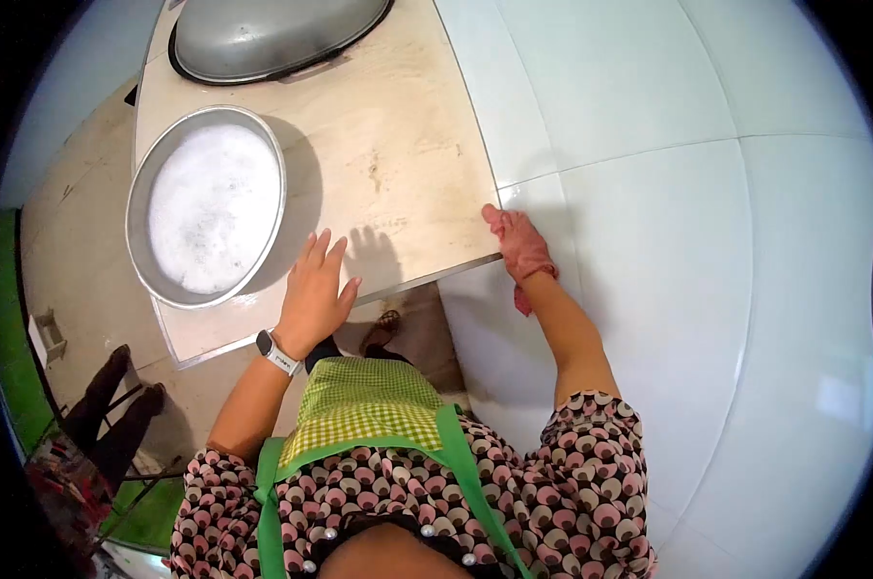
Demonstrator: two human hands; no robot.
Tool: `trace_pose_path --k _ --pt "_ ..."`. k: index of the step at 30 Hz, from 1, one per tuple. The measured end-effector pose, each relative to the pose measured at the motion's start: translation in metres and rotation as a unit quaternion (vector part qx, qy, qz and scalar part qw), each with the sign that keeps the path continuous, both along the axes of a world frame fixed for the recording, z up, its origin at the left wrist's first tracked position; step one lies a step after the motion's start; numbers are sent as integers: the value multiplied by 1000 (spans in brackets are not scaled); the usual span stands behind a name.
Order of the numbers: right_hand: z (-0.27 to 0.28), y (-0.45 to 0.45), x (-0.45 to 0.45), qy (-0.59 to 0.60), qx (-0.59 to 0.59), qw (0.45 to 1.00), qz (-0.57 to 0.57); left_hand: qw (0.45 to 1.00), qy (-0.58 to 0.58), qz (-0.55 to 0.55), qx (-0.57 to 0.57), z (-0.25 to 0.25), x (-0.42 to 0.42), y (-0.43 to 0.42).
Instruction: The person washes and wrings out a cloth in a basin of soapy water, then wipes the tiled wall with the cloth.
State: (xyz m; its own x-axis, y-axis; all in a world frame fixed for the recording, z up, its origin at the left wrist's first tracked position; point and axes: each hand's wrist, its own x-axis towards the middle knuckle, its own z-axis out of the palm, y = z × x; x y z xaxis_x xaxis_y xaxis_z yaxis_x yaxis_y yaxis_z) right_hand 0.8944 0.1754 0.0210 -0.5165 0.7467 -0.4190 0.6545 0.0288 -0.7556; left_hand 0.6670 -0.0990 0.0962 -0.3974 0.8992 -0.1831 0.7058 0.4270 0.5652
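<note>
My left hand (316,294), with a watch on its wrist, hovers over the front edge of the tiled counter (408,145). Its fingers are stretched out and it holds nothing. Just to its left stands a round metal basin (274,154) filled with white suds (205,207). My right hand (525,246) is at the counter's right corner, beside the white tiled wall. A wet reddish cloth (523,253) covers most of that hand, with one end hanging below the wrist.
An upturned large metal pan (272,39) with a dark rim lies at the back of the counter. White wall tiles (649,241) rise along the right side. At the lower left, another person's legs (113,415) show near a green mat (17,357).
</note>
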Motion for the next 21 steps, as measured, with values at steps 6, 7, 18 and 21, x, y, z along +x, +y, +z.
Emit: trace_pose_path --k 6,7,18,21 --pt "15 82 -45 -47 405 912 56 996 2 -88 -1 -40 21 24" --pt "64 94 -59 -151 502 839 148 996 5 -88 8 -36 18 28" --pt "455 67 97 -400 842 361 16 966 66 -209 136 -2 12 76" --pt "497 55 190 -438 841 299 -107 960 75 -221 156 14 12 87"
